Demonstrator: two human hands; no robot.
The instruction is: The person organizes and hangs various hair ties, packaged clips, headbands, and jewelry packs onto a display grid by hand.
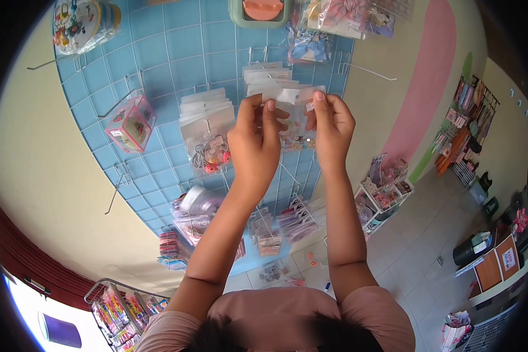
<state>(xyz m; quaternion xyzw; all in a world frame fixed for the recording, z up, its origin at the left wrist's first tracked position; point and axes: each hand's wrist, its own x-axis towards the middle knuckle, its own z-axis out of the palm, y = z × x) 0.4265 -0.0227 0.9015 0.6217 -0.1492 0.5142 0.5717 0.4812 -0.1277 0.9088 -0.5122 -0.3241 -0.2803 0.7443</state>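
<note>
Both my hands are raised in front of a blue wall panel with a white wire grid [158, 53]. Between them is a clear plastic packet [296, 132] with small colourful pieces at its bottom. My left hand [257, 138] pinches the packet's top left edge between thumb and fingers. On the other side, my right hand [332, 126] pinches its top right corner near a small white label. Just behind the packet, several similar packets [268, 73] hang on a hook. Left of my left hand hang packets of hair ties [208, 146] with red beads.
A pink-edged clear box [132, 124] hangs at the left, above a bare hook [116, 190] that sticks out. More packets [299, 220] hang low on the grid. A white shelf rack [387, 196] stands at the right, and several small items [273, 271] lie on the tiled floor.
</note>
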